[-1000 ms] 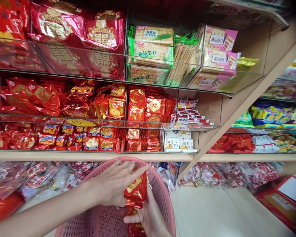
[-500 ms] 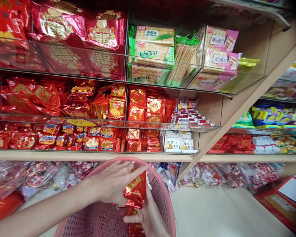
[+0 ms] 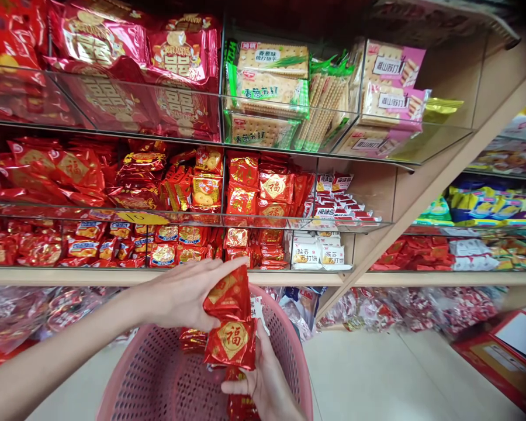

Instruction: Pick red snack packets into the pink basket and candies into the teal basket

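Over the pink basket [image 3: 127, 374], my left hand [image 3: 186, 295] grips a shiny red snack packet [image 3: 230, 295], thumb below and fingers along its top. My right hand [image 3: 269, 377] is closed around a bundle of packets just beneath. A red packet with a gold diamond [image 3: 231, 342] faces me in that bundle, and a white packet [image 3: 256, 307] sticks out behind it. Lower down, another red packet [image 3: 241, 403] shows by my right thumb. More red packets [image 3: 193, 339] are seen under my left hand, partly hidden by it.
Shelves with clear fronts hold red packets [image 3: 274, 187], white cracker packets [image 3: 307, 251] and green-edged crackers [image 3: 274, 90]. A yellow price tag [image 3: 142, 217] hangs on one edge. Bagged goods [image 3: 377, 307] lie under the bottom board, and a red box [image 3: 504, 356] stands at right.
My left hand has risen slightly and drawn left with its red packet, uncovering the gold-diamond packet in the bundle. My right hand has stayed nearly in place.
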A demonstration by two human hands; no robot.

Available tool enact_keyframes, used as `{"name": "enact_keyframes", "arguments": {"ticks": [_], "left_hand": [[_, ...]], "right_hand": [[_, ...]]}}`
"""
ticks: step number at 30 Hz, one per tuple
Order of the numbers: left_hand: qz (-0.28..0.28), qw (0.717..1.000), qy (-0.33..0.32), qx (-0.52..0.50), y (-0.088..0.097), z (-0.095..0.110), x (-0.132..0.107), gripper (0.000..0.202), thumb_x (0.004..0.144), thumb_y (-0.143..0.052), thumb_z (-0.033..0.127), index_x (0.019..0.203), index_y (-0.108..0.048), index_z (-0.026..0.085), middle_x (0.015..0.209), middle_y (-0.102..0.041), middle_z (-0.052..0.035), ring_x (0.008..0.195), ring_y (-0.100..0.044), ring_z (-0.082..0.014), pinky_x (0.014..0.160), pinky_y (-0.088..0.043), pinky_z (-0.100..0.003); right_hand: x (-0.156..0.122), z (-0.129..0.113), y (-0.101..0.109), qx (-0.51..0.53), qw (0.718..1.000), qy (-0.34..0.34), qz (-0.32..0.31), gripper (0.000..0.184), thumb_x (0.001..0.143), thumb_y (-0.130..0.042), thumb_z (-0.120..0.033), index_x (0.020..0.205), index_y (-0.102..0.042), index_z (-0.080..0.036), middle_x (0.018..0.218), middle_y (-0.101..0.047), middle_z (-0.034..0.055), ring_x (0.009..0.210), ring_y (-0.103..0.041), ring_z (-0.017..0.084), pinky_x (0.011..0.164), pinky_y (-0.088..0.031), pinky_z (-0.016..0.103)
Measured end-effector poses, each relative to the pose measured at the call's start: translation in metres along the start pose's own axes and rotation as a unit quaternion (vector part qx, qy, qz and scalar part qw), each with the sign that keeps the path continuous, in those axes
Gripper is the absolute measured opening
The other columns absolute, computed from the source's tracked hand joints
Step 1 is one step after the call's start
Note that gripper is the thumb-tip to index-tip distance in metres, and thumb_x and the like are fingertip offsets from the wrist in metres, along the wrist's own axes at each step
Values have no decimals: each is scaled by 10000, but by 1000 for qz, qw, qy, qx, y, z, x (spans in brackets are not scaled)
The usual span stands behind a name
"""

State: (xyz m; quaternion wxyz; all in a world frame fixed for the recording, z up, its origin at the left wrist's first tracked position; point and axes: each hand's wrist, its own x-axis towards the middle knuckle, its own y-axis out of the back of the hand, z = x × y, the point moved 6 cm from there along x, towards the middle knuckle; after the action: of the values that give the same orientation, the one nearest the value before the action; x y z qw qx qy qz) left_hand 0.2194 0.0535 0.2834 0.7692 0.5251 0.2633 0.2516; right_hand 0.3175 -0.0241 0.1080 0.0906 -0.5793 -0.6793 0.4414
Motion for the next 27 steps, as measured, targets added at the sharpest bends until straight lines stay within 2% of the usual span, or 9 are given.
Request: {"name": "enact_keyframes", "arguments": {"ticks": [3, 6, 9, 12, 16, 20, 23, 27], "left_hand": [[26, 1000, -11, 11, 15, -1, -5, 930, 719, -614, 374, 1450, -40, 340, 1374, -441, -84, 1166, -476, -286, 949, -388, -416], [32, 999, -4, 21, 16, -2, -8, 930, 724, -612, 397, 1446, -26, 356, 1357, -452, -68, 1156, -478, -278, 942, -392, -407], [23, 999, 1, 22, 8, 2, -9, 925, 729, -607, 406, 1440, -17, 382, 1275, -499, -50, 1102, -502, -263, 930, -397, -411], [9, 1000, -7, 23, -4, 11, -9, 945, 717, -617, 346, 1446, -16, 365, 1211, -520, -50, 1089, -502, -256, 952, -382, -420], [-21, 998, -10, 51, -19, 21, -5, 918, 708, -615, 316, 1458, -87, 298, 1272, -484, -109, 1168, -460, -302, 1007, -335, -474], [-8, 996, -56, 72, -25, 34, 3, 931, 712, -618, 330, 1461, -67, 295, 1276, -489, -120, 1148, -477, -309, 983, -353, -476], [-4, 993, -77, 84, -30, 39, 8, 897, 730, -613, 397, 1463, -115, 258, 1269, -496, -146, 1144, -472, -338, 978, -345, -495], [-13, 990, -86, 114, -42, 42, 14, 920, 726, -623, 360, 1467, -99, 210, 1271, -483, -185, 1155, -447, -366, 974, -340, -517]], "right_hand": [[1, 2, 4, -17, 1000, -3, 23, 604, 839, -380, -649, 1228, -549, -219, 1150, -664, 73, 953, -655, 219, 525, -571, 244], [2, 3, 7, -40, 998, 5, 41, 583, 840, -413, -626, 1218, -552, -205, 1160, -656, 80, 971, -653, 235, 543, -586, 273], [2, 4, 8, -49, 998, 6, 43, 563, 847, -427, -605, 1213, -554, -197, 1187, -643, 85, 1022, -636, 242, 558, -592, 281], [1, 1, 7, -56, 997, 11, 45, 536, 855, -436, -583, 1207, -560, -198, 1183, -648, 85, 1050, -623, 240, 563, -590, 271], [0, -11, 1, -50, 998, 19, 14, 506, 872, -416, -563, 1248, -530, -245, 1171, -658, 69, 993, -643, 209, 589, -586, 264], [-2, -28, -8, -12, 999, 26, -24, 548, 870, -364, -604, 1300, -476, -284, 1232, -624, 66, 981, -639, 197, 600, -589, 287], [-4, -37, -10, 2, 999, 32, -27, 616, 843, -354, -653, 1319, -457, -276, 1246, -611, 82, 989, -636, 217, 601, -594, 323], [-6, -36, -8, 1, 999, 31, -20, 634, 833, -352, -669, 1325, -447, -282, 1270, -594, 83, 980, -640, 217, 606, -593, 336]]}}
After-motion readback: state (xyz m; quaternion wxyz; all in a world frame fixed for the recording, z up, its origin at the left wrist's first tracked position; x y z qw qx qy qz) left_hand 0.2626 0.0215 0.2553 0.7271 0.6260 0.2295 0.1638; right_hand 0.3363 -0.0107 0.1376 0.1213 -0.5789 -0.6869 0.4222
